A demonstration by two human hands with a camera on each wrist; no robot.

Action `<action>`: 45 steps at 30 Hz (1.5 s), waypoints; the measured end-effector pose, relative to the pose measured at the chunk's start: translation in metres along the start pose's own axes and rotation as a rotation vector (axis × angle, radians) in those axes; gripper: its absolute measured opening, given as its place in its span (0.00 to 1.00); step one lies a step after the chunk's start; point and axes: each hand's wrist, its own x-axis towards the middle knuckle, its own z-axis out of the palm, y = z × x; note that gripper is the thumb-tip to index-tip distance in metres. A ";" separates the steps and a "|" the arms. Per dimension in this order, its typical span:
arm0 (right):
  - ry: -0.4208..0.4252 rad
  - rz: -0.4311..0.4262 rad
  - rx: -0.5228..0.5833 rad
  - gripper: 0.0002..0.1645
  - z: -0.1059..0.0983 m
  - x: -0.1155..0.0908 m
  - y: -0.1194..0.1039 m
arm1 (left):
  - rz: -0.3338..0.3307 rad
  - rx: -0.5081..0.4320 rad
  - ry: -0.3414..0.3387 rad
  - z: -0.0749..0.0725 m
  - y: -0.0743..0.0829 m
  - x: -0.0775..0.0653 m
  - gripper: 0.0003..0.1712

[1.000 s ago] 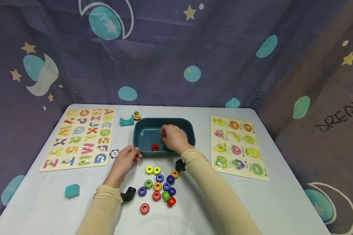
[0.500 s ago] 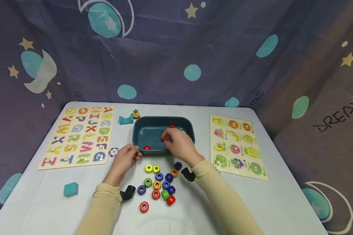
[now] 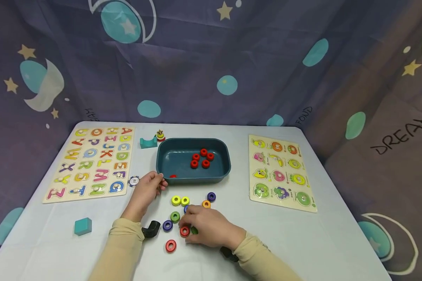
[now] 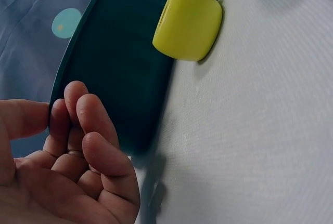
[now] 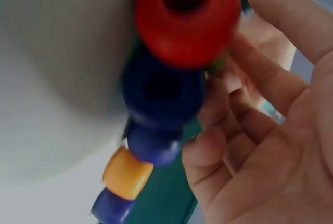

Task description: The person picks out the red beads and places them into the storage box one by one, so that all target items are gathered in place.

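In the head view my left hand [image 3: 145,193] pinches the near left corner of the dark teal tray [image 3: 197,181] between thumb and fingers; the left wrist view shows the thumb against its rim. Several red beads [image 3: 205,164] lie inside the tray. My right hand [image 3: 212,228] is over the loose beads on the table, fingers spread and bent around a red bead [image 3: 184,231] without a visible grip. The right wrist view shows another red bead [image 5: 187,18] and a blue bead [image 5: 164,89] beside the fingers. The hand hides part of the bead group.
Yellow beads [image 3: 176,200], a green bead [image 3: 175,217] and purple beads [image 3: 167,225] lie before the tray. A letter puzzle board [image 3: 91,164] is left, a fruit puzzle board [image 3: 281,173] right. A teal block [image 3: 83,226] sits at the front left.
My right hand has let go of red beads in the tray and moved out, toward me, down to the loose beads. My left hand keeps its hold on the tray corner.
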 end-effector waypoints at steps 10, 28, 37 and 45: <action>0.096 0.026 0.017 0.15 0.004 -0.001 -0.007 | -0.008 0.016 -0.004 -0.001 0.000 0.000 0.17; 0.483 0.440 0.175 0.19 -0.052 0.047 0.059 | -0.016 0.030 -0.006 -0.002 -0.002 0.003 0.16; 0.474 0.524 0.106 0.20 -0.053 0.056 0.063 | -0.010 0.027 -0.005 -0.002 -0.002 0.002 0.17; 0.474 0.541 0.108 0.20 -0.052 0.059 0.065 | -0.018 0.008 -0.002 -0.002 -0.004 0.003 0.17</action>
